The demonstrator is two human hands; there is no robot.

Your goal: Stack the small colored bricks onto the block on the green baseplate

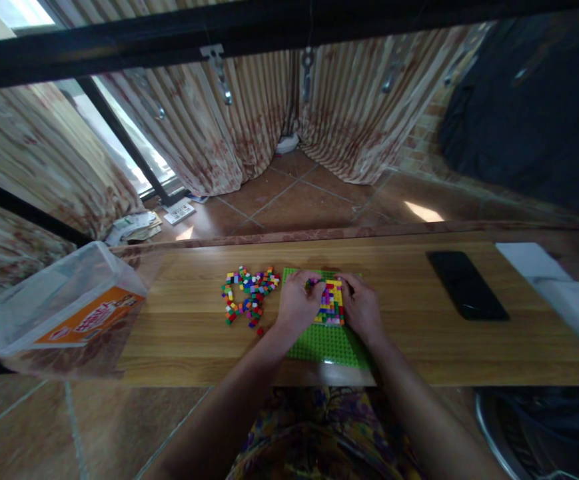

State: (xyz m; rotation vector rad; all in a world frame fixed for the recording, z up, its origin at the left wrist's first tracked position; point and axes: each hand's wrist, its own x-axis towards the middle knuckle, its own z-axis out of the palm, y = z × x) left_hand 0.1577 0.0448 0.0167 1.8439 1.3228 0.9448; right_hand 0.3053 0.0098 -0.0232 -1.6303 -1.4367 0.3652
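Observation:
A green studded baseplate [326, 347] lies on the wooden table in front of me. Small coloured bricks form a patterned block [333, 303] on its upper part. My left hand [299, 300] is over the left side of that block, fingers pinched together at its upper edge; a small dark brick seems to be at the fingertips, too small to name surely. My right hand [362, 305] rests along the block's right side, its fingers curled at the top right corner. Left of the plate lies a loose pile of small toy bricks [254, 288] in many colours.
A clear plastic box [69, 280] with an orange label stands at the table's left end. To the right lie a black phone [466, 285] and white sheets [539, 263]. A dark bar [269, 30] crosses above, with curtains [249, 120] behind.

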